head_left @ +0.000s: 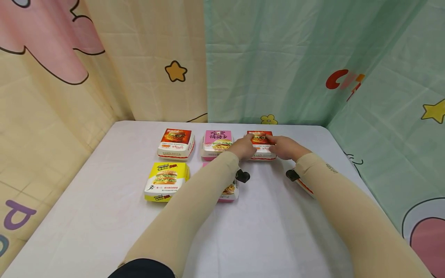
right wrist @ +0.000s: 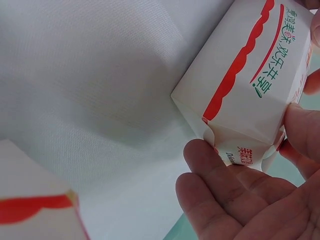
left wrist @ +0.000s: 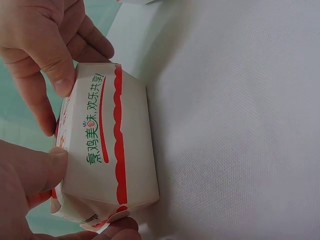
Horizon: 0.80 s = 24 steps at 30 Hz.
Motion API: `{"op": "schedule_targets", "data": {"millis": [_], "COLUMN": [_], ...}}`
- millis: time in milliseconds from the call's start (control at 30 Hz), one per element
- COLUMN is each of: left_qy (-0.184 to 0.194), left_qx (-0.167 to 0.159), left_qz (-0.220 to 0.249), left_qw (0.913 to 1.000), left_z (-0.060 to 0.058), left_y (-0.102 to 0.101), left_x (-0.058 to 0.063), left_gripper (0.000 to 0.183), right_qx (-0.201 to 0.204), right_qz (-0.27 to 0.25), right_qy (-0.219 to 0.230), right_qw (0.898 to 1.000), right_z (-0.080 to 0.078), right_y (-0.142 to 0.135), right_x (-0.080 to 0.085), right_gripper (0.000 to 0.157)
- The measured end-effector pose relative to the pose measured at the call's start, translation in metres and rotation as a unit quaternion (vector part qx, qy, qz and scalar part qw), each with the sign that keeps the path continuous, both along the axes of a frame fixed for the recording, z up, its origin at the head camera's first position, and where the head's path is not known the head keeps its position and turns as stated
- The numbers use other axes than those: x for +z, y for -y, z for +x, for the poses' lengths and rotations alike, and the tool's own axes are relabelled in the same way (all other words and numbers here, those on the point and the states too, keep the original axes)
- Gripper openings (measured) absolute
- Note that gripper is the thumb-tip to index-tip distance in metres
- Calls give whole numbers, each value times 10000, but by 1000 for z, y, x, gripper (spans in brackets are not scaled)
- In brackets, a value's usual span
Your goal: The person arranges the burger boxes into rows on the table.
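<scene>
At the back right of the table, both hands hold a red-and-white burger box (head_left: 261,151) from its two sides. My left hand (head_left: 243,148) grips its left side, the thumb along the top edge in the left wrist view. On the opposite side, my right hand (head_left: 286,148) has its thumb at the top edge and its fingers (right wrist: 210,162) against the side flaps. Green lettering and a red scalloped stripe mark the box's front. Just left of the left hand stands a pink burger box (head_left: 217,143).
Another red-and-white box (head_left: 176,144) stands at the back left, a yellow box (head_left: 166,181) in front of it. A second pink box (head_left: 229,193) is partly hidden by the left forearm. Another box (head_left: 306,189) shows beneath the right forearm. Curtains (head_left: 278,58) border the table.
</scene>
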<state>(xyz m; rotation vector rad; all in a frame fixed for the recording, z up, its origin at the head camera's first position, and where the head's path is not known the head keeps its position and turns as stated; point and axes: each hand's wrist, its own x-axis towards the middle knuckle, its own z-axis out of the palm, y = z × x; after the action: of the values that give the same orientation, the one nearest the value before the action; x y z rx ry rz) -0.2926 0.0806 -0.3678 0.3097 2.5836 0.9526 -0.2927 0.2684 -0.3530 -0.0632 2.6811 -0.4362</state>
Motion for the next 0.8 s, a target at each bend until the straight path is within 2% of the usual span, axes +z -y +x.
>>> {"op": "schedule_targets", "data": {"millis": [233,800], "left_qy": [-62,42], "left_qx": [-117,-44], "left_qz": [-33,17], "left_qw": [9999,10000], "left_z": [-1,-1], "left_y": [1,1], "left_x": [0,-2], "left_gripper": [65,66], "right_qx": [58,-12], "right_qz": [-13,-105], "right_qy": [-42,38], "right_qw": [10000,9999], "right_z": [-1,1], "right_y": [-1,-2], "right_x": [1,1], "right_gripper": [70,70]}}
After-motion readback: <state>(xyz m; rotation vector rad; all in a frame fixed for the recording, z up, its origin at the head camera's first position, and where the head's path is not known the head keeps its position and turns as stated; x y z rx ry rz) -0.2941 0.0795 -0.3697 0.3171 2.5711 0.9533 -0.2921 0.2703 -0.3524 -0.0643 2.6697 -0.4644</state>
